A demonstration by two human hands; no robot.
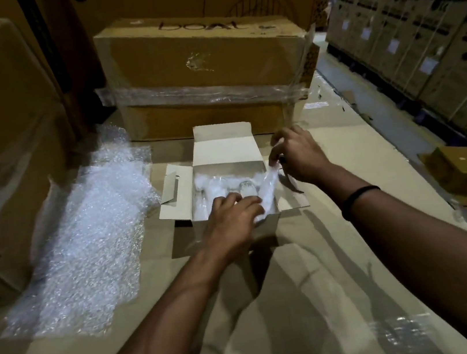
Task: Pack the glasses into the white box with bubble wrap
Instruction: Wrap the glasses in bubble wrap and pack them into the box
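Glasses (229,188) already inside the white box (223,148), at least two clear ones lying side by side among white padding, exact count hard to tell. Box open, flaps spread, sitting on a cardboard surface (316,270) in front of taped brown cartons (201,54). Right hand (298,155) pinching the far end of a strip of wrap (267,187) at the box's right rim, strip held up along that side. Left hand (233,222) reaching into the near part of the box, fingers curled down onto the wrap's near end; pinching or merely pressing, impossible to tell. Loose sheet (84,244) of bubble wrap lying to the left of the box, untouched. Judged stage: late. Glasses placed, padding being tucked. Probably left to do: covering the tops, closing the flaps.
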